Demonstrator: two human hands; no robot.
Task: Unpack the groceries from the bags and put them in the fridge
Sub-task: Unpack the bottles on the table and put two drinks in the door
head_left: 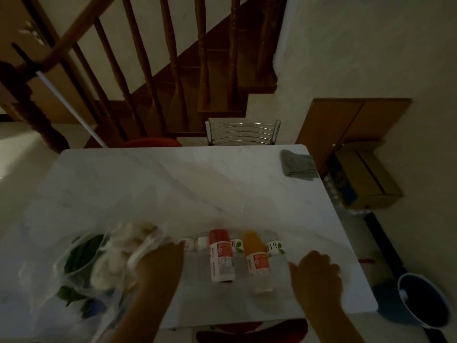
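Bottles lie in a row at lower centre on the marble table (pixel 173 184), a red bottle (pixel 220 256) beside an orange bottle (pixel 256 253). I see my left hand (pixel 160 263) gripping a clear plastic bag (pixel 99 263) at lower left; my right hand (pixel 317 276) is curled, grip unclear.

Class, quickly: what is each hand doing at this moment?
Left hand: grips the clear plastic bag of groceries.
Right hand: curled beside the bottles; whether it grips anything cannot be told.
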